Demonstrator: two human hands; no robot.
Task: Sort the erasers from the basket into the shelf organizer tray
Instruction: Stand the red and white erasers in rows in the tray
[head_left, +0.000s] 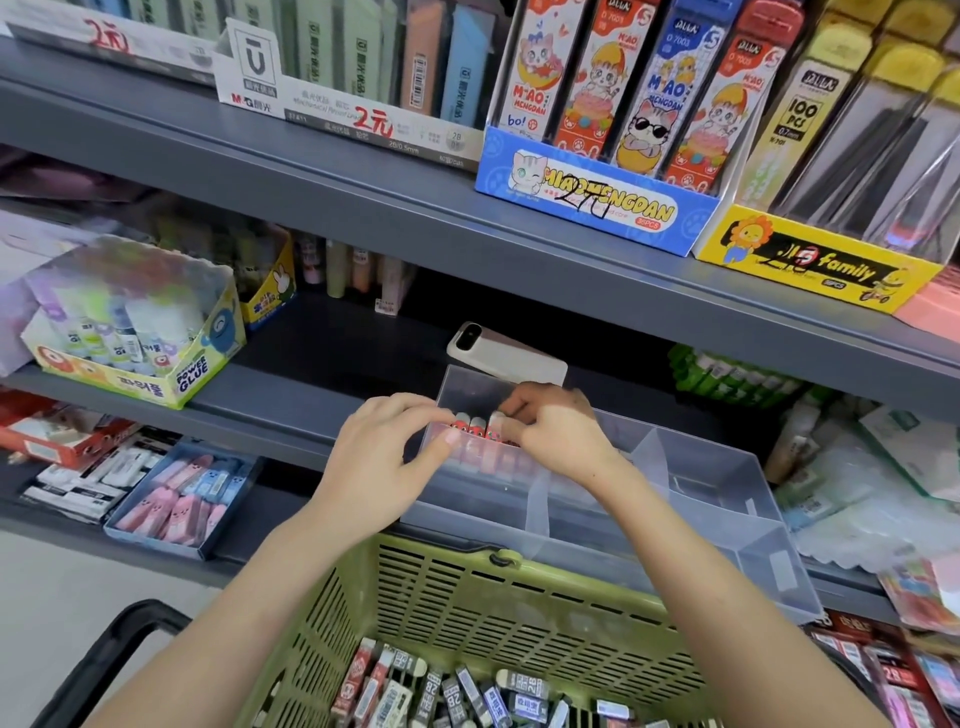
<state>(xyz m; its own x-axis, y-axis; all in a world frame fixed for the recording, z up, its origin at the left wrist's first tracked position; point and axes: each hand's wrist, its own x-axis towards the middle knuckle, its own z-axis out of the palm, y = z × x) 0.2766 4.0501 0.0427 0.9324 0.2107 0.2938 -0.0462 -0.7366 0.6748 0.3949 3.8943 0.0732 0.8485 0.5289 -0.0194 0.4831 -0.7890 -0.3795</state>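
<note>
A clear plastic organizer tray (727, 467) with dividers sits on the middle shelf. In its left compartment stand three red-sleeved erasers (475, 427) in a row. My left hand (384, 457) touches the left end of the row, fingers curled at the tray's edge. My right hand (556, 431) pinches the rightmost eraser from the other side. Below, a green slotted basket (467, 587) holds several loose erasers (457, 691) in red, black and blue sleeves.
A white phone (498, 353) lies behind the tray. A Power Glue box (140, 332) stands to the left, and a blue box of pink and blue erasers (182, 499) sits on the lower shelf. Packaged stationery crowds the right side. The upper shelf edge (415, 208) overhangs the tray.
</note>
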